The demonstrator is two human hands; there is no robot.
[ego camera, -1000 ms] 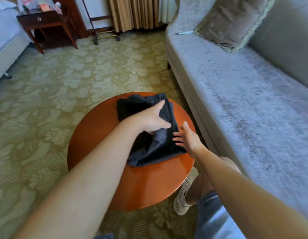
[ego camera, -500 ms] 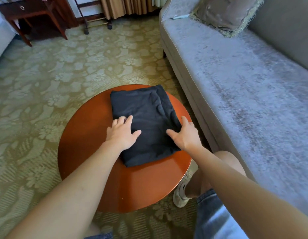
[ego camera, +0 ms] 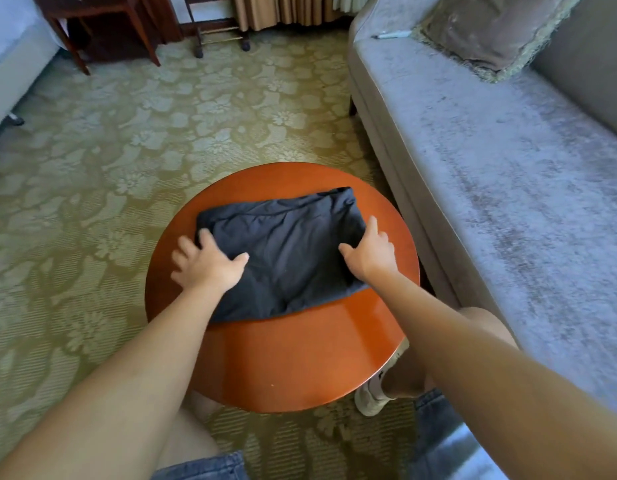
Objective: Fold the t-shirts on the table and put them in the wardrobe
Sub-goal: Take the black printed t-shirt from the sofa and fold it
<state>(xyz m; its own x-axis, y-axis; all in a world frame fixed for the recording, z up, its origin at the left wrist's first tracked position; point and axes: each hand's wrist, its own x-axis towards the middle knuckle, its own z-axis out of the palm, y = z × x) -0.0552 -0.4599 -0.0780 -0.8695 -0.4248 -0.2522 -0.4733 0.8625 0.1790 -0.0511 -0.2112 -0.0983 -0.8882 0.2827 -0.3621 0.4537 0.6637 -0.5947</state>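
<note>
A dark grey t-shirt (ego camera: 286,251), folded into a compact rectangle, lies on the round orange-brown wooden table (ego camera: 286,362). My left hand (ego camera: 206,265) rests flat on the shirt's left edge with its fingers spread. At the right edge my right hand (ego camera: 371,252) presses on the shirt, thumb on the cloth and fingers along the side. Neither hand grips the fabric as far as I can see. No wardrobe is in view.
A grey velvet sofa (ego camera: 508,174) runs along the right, close to the table, with a cushion (ego camera: 490,29) and a pen (ego camera: 390,35) on it. Patterned green carpet (ego camera: 127,150) spreads left. A dark wooden side table (ego camera: 103,26) and a bed edge (ego camera: 13,60) stand far left.
One second ago my left hand was laying cloth over the shirt. Both hands then came down flat, and now the folded shirt has been turned so its long side lies across the table.
</note>
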